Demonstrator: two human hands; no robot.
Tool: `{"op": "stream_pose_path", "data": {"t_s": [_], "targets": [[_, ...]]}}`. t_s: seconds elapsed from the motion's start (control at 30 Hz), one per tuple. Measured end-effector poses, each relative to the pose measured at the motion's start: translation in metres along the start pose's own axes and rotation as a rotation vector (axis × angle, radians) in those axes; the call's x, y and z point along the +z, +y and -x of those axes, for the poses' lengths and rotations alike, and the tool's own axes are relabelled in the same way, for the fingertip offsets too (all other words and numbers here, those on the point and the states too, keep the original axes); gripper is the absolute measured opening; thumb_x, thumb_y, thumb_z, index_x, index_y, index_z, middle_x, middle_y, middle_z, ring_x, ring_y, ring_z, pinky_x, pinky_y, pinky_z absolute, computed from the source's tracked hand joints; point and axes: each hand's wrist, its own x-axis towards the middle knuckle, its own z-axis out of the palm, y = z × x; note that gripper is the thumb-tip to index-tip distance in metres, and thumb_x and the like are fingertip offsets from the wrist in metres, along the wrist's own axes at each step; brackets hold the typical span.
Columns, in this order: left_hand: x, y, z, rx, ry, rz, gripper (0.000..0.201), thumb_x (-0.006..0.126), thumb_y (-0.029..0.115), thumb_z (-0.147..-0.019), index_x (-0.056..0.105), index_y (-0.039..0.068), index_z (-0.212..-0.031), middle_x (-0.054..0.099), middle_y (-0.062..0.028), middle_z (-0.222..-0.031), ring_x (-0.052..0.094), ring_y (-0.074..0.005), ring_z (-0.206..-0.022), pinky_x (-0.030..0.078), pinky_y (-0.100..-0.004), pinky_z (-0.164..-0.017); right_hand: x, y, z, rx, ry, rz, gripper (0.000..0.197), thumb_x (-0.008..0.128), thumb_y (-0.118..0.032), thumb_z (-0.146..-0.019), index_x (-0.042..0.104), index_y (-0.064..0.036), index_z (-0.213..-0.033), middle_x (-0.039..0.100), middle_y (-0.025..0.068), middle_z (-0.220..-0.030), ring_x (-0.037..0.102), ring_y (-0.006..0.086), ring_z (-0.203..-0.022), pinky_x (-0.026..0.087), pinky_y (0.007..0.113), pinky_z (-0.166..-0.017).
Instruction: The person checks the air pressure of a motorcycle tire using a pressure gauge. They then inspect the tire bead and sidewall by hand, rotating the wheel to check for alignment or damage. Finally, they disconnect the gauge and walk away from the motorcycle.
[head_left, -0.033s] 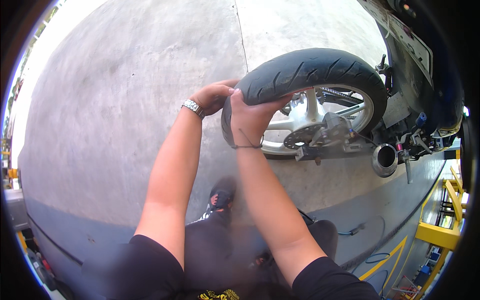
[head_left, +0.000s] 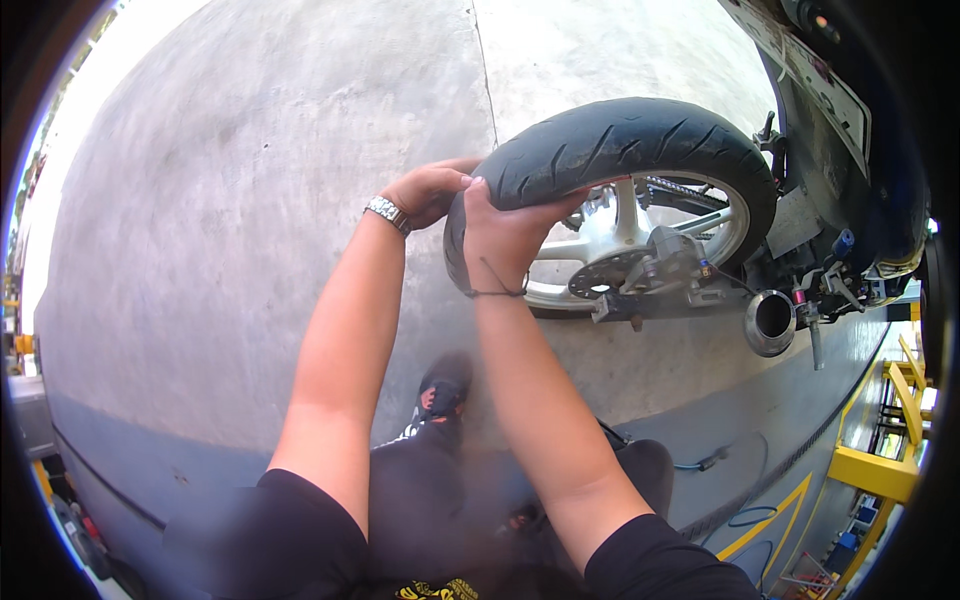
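A black motorcycle tyre with slanted tread grooves sits on a pale spoked wheel, still mounted on the motorcycle. My left hand, below a metal-banded watch, holds the tyre's near left side, its fingers passing out of sight behind the tread. On the right-hand sidewall, my right hand grips the same tyre with its thumb on the tread and fingers reaching toward the spokes. The two thumbs nearly meet on the tread. A brake disc and caliper lie just right of my right hand.
A round silver exhaust end and a footrest lever stick out at the right. The drive chain shows between the spokes. Behind is a licence plate. A blue hose lies on the floor near a yellow metal frame.
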Motion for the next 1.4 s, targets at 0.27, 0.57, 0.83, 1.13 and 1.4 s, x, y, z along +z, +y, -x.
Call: {"op": "stream_pose_path", "data": {"t_s": [0.27,0.57,0.83,1.13,1.4], "targets": [[-0.006,0.002,0.003,-0.023,0.063,-0.037,0.066,0.058,0.022,-0.085,0.041,-0.008,-0.141,0.057,-0.0209,-0.133,0.056,-0.0253,-0.12,0.043,-0.0388,-0.104,0.011,0.004,0.002,0.018,0.04,-0.019,0.117,0.072,-0.011,-0.071,-0.012,0.0073,-0.149,0.017,0.0322,-0.152,0.025,0.0417,-0.143,0.025,0.046,-0.118],[-0.011,-0.004,0.001,0.004,0.068,-0.006,0.067,0.06,0.026,-0.084,0.044,-0.006,-0.14,0.056,-0.0208,-0.134,0.054,-0.026,-0.123,0.042,-0.0387,-0.104,0.012,0.005,0.001,-0.063,0.057,-0.008,0.115,0.072,-0.012,-0.07,-0.009,0.0063,-0.15,0.021,0.0308,-0.151,0.028,0.0396,-0.143,0.026,0.044,-0.117],[-0.009,-0.006,0.002,0.001,0.121,-0.022,0.068,0.058,0.026,-0.086,0.041,-0.006,-0.142,0.055,-0.0217,-0.135,0.055,-0.0263,-0.122,0.044,-0.0383,-0.104,0.008,0.002,0.001,-0.011,0.024,0.023,0.118,0.074,-0.013,-0.07,-0.012,0.0068,-0.149,0.022,0.0322,-0.15,0.03,0.0411,-0.141,0.028,0.044,-0.116],[0.004,0.004,-0.001,-0.004,0.121,-0.159,0.07,0.06,0.03,-0.085,0.042,-0.007,-0.142,0.055,-0.0187,-0.136,0.053,-0.0257,-0.125,0.038,-0.0384,-0.108,-0.004,0.008,-0.001,-0.056,-0.009,0.101,0.117,0.078,-0.023,-0.077,-0.009,0.0085,-0.149,0.027,0.0317,-0.148,0.035,0.0386,-0.139,0.034,0.043,-0.112],[0.06,0.023,-0.001,0.422,0.717,-1.112,0.088,0.082,0.06,-0.067,0.06,0.0,-0.127,0.065,-0.0203,-0.119,0.068,-0.0287,-0.1,0.056,-0.0397,-0.084,-0.14,-0.052,-0.099,-0.698,-0.216,0.257,0.027,0.075,-0.02,-0.088,0.068,0.0,-0.104,0.067,0.0057,-0.085,0.063,0.0138,-0.077,0.05,0.026,-0.07]]}}
